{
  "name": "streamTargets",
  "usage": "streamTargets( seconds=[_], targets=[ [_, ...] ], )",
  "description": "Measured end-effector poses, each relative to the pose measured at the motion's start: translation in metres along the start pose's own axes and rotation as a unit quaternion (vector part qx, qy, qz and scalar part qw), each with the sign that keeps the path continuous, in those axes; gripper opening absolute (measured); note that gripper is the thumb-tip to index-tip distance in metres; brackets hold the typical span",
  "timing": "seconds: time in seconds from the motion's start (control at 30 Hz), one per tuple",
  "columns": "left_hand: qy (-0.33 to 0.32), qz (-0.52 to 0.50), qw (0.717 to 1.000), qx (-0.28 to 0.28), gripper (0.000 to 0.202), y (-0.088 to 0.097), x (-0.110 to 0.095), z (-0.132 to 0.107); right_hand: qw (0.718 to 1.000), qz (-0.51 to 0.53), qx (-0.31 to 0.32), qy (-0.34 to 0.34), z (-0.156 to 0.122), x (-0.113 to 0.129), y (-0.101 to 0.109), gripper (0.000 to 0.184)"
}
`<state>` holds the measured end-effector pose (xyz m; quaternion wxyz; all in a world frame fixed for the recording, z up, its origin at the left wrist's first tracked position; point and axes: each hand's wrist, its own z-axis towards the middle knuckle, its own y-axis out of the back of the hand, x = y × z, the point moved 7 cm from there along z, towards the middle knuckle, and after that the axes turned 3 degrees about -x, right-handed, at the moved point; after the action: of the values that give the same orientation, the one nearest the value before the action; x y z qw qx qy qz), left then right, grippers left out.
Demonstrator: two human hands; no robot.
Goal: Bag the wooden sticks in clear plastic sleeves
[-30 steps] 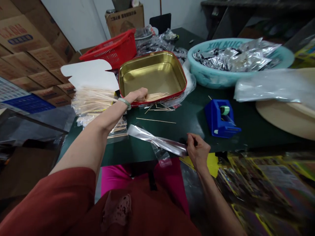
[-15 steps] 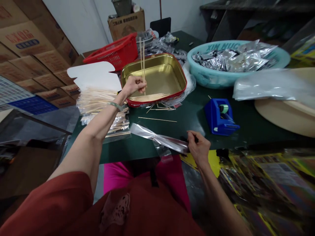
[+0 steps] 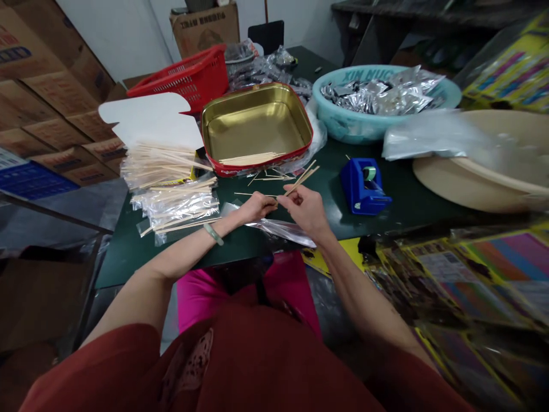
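Observation:
My left hand (image 3: 256,206) and my right hand (image 3: 303,207) meet over the green table (image 3: 398,194), both pinched on a few thin wooden sticks (image 3: 302,178) that point up and to the right. Under them lies a clear plastic sleeve (image 3: 286,230) on the table edge. Behind stands a gold tin tray with a red rim (image 3: 255,121), with more sticks (image 3: 251,158) lying along its near wall. Loose sticks (image 3: 270,177) lie in front of the tray. A jade bangle (image 3: 213,233) sits on my left wrist.
Bagged sticks (image 3: 171,200) pile at the left under a white card (image 3: 150,120). A blue tape dispenser (image 3: 363,185) stands right of my hands. A red basket (image 3: 184,80), a teal basin of foil packets (image 3: 377,97), a beige round tray (image 3: 484,177) and colourful packages (image 3: 472,269) surround the table.
My left hand lifted a few sticks out of the gold tray and brought them down to the front. My right hand let go of the plastic sleeve and joined it on the sticks.

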<state>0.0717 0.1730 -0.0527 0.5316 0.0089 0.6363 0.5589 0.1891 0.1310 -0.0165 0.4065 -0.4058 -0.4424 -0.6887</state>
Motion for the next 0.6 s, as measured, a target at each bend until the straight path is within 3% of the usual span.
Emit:
streamTargets(
  seconds=[0.1, 0.2, 0.33, 0.47, 0.6],
  targets=[
    [-0.009, 0.032, 0.999, -0.003, 0.026, -0.001, -0.005, 0.001, 0.994, 0.088, -0.067, -0.003, 0.004, 0.006, 0.008, 0.018],
    [0.005, 0.065, 0.998, -0.006, 0.023, 0.001, -0.004, -0.001, 0.992, 0.086, -0.091, 0.013, 0.006, 0.008, 0.020, 0.017],
    [-0.024, 0.105, 0.992, 0.060, 0.012, 0.003, -0.001, -0.010, 0.994, 0.066, -0.089, 0.001, 0.006, 0.000, 0.039, 0.014],
    [-0.016, 0.180, 0.975, 0.129, 0.017, 0.004, 0.005, -0.028, 0.986, 0.095, -0.140, 0.004, -0.002, 0.003, 0.072, 0.012],
    [0.029, 0.256, 0.958, 0.124, 0.019, 0.001, 0.004, -0.042, 0.979, 0.110, -0.165, 0.052, -0.021, 0.020, 0.099, 0.012]
  ],
)
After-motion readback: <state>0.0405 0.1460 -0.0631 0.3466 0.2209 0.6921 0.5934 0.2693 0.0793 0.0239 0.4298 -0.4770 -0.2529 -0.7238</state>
